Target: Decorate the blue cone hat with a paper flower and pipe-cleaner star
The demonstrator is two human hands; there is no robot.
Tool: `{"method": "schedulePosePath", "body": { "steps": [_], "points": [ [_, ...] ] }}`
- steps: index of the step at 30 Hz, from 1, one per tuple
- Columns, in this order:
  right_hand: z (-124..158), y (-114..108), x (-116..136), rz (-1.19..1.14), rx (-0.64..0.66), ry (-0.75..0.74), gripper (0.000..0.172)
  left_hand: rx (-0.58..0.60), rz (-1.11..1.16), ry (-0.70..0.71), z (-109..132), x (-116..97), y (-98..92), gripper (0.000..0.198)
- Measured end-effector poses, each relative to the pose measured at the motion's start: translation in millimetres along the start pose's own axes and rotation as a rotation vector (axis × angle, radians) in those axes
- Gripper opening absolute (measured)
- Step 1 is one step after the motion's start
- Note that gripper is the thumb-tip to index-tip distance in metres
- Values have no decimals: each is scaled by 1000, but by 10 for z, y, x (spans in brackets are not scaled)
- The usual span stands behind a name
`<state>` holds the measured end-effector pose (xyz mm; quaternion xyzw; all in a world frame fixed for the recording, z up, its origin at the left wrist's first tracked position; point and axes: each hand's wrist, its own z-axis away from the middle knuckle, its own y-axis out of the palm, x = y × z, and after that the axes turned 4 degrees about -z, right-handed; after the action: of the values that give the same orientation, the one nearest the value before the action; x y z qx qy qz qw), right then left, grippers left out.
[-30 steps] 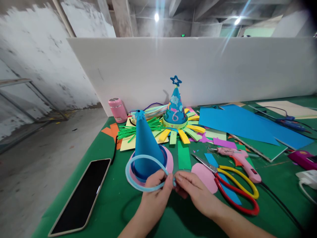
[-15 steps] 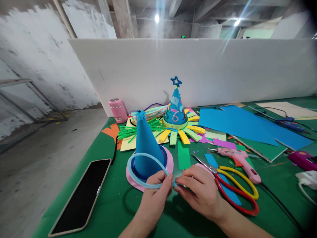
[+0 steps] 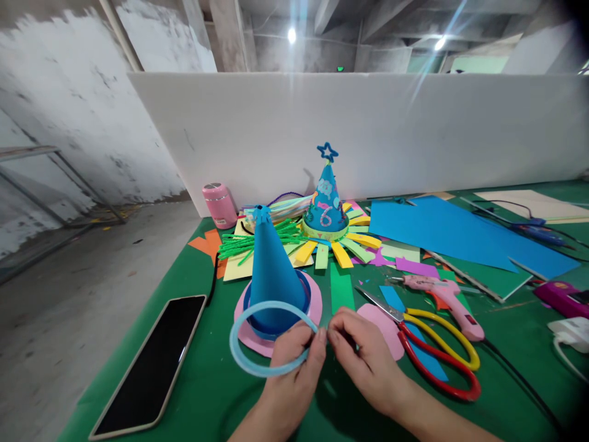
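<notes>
One blue ring [image 3: 264,371] is pinched in my left hand [image 3: 295,362], maybe to hold it steady, in from the table's [image 3: 207,368] left edge. I can't tell my right hand's [image 3: 368,353] grip.

Left wall [image 3: 69,80], white coat patchy, grey showing through. Pale pipe [image 3: 120,34], slanting, near wall's far end. Floor [image 3: 151,239] grey, scattered scraps [image 3: 107,228]. Metal frame [image 3: 32,151] at left, near wall. Green-covered table [image 3: 197,393]; long white panel [image 3: 239,129] upright along far edge. Beyond: concrete pillar [image 3: 229,40], ceiling beams [image 3: 324,13], two bright lamps [image 3: 291,35] throwing streaks, small green sign [image 3: 340,69] glowing between them.
</notes>
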<state>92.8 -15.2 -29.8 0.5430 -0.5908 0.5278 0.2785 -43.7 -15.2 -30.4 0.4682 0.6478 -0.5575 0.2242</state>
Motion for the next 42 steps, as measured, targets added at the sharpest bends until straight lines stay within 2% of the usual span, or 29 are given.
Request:
{"method": "schedulePosePath", "body": {
  "steps": [4, 6, 7, 9, 11, 14, 16, 18, 20, 23, 25, 29, 33, 37, 40, 42],
  "points": [
    [-38, 54, -62, -540, 129, 429, 22, 56, -252, 219, -2, 2, -39, 23],
    [-46, 59, -93, -704, 193, 553, 22, 74, -261, 213, -14, 1, -43, 23],
    [-49, 51, -98, -732, 202, 563, 23, 64, -221, 169, -23, 1, -43, 24],
    [-51, 14, -86, -727, 199, 514, 24, 39, -87, 10, -42, 3, -44, 27],
    [-51, -44, -54, -629, 211, 404, 23, 35, 80, -155, -57, 6, -50, 30],
    [-45, -134, -15, -290, 181, 139, 13, 95, 321, -312, -62, 9, -61, 32],
    [-39, -176, -12, -92, 141, -56, 14, 132, 419, -382, -59, 7, -60, 32],
    [-35, -199, -22, 33, 110, -228, 16, 150, 452, -425, -55, 2, -53, 32],
    [-33, -209, -32, 127, 75, -347, 11, 157, 456, -441, -55, -4, -48, 32],
    [-29, -211, -31, 233, 45, -413, 8, 176, 448, -425, -58, -12, -48, 33],
    [-21, -201, -22, 284, 59, -404, 6, 187, 415, -394, -57, -17, -49, 33],
    [12, -136, -4, 275, 97, -254, 8, 136, 298, -292, -36, -29, -41, 32],
    [47, -24, 14, 79, 97, -44, 17, 58, 193, -161, 7, -27, -20, 27],
    [57, 74, -2, -354, 107, 223, 24, 9, 54, -49, 36, -22, -15, 22],
    [30, 115, -55, -786, 184, 454, 27, 55, -55, 85, 31, -27, -25, 20],
    [3, 120, -87, -979, 255, 586, 27, 77, -112, 142, 19, -23, -29, 19]
  ]
}}
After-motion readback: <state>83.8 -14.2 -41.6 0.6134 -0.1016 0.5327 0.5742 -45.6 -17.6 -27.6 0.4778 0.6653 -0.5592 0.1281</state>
